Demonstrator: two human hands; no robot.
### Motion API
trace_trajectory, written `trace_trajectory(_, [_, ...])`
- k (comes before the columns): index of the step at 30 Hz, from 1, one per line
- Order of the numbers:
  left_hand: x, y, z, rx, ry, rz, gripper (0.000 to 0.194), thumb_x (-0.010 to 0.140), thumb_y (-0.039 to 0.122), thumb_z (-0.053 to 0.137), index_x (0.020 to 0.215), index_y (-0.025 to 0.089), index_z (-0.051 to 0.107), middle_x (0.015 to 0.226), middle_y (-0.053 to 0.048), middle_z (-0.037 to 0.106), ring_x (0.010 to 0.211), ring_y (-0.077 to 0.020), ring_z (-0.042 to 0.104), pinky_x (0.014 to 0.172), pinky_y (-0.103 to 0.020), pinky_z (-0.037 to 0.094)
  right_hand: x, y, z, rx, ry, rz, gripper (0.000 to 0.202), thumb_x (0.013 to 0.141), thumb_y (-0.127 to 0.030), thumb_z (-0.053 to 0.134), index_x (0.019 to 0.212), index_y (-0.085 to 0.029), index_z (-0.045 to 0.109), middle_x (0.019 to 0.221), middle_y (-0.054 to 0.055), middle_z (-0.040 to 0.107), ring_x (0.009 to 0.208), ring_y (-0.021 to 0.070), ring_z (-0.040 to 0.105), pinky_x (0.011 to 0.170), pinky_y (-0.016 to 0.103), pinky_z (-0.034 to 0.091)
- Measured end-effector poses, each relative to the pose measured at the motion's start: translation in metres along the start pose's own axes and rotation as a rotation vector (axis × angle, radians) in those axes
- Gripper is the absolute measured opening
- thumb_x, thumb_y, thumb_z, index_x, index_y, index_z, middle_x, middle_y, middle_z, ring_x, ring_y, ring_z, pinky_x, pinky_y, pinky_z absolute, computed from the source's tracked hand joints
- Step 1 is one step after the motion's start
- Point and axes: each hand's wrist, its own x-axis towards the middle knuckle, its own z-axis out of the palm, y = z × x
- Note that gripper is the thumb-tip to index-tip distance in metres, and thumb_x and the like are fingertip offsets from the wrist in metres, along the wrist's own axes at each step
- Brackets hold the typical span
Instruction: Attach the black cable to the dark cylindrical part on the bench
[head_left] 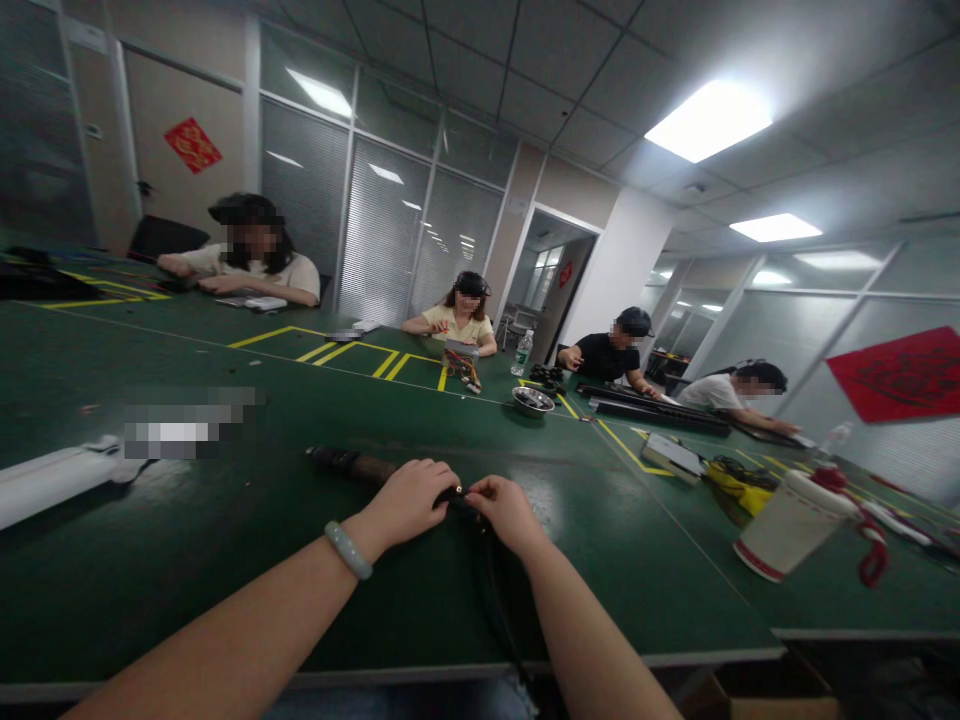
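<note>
My left hand [412,500], with a pale bangle on its wrist, is closed over the near end of a dark rod-shaped object [367,468]. The object lies on the green table, its black tip pointing away to the left and its middle brownish; I cannot make out its kind. Close beside, my right hand [506,510] pinches a black cord [495,580] near that same end. The cord hangs down between my forearms toward the table edge. A small shiny metal bit shows between my fingertips.
Left is a white wrapped roll [60,480]; right, a white cup [795,525] with a red strap. Farther out stand a metal bowl [533,402], a water bottle [523,354] and a grey box [671,456]. Several people sit working across the green table [225,560].
</note>
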Motion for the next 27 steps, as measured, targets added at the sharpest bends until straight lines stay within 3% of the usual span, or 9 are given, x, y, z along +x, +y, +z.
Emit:
trace_trajectory(5, [0.002,0.004,0.004,0.035,-0.007,0.0,0.014,0.086,0.025,0.057,0.1,0.024,0.062,0.102,-0.003,0.063,0.097,-0.0209,0.058,0.085,-0.034,0.042,-0.013,-0.005,-0.004,-0.231,0.097,-0.012,0.008,0.08,-0.024,0.065,0.084,-0.017,0.066,0.073,0.001,0.068,0.063,0.0116,0.061,0.056,0.02,0.041])
trace_trajectory(10, [0.007,0.01,0.003,0.075,-0.05,0.019,0.011,0.087,0.022,0.055,0.097,0.023,0.06,0.099,-0.003,0.062,0.093,-0.02,0.059,0.08,-0.032,0.043,-0.015,-0.008,0.0,-0.378,0.113,-0.068,0.004,0.075,-0.018,0.065,0.079,-0.018,0.066,0.074,0.0,0.068,0.066,0.0119,0.059,0.058,0.021,0.037])
trace_trajectory(21, [0.019,0.011,-0.002,0.012,-0.148,-0.008,0.006,0.085,0.024,0.055,0.09,0.023,0.059,0.092,-0.001,0.065,0.085,-0.0178,0.061,0.073,-0.029,0.044,-0.015,-0.003,-0.001,-0.278,0.1,-0.073,0.009,0.077,-0.027,0.07,0.083,-0.02,0.068,0.078,0.0,0.069,0.068,0.0124,0.06,0.059,0.021,0.04])
trace_trajectory(27, [0.014,0.006,0.005,-0.05,-0.099,-0.022,0.007,0.086,0.027,0.058,0.09,0.022,0.06,0.092,-0.001,0.066,0.087,-0.0181,0.061,0.077,-0.03,0.045,-0.015,-0.004,-0.001,-0.269,0.096,-0.085,0.01,0.078,-0.029,0.07,0.084,-0.021,0.069,0.08,0.0,0.069,0.071,0.0127,0.061,0.059,0.021,0.04])
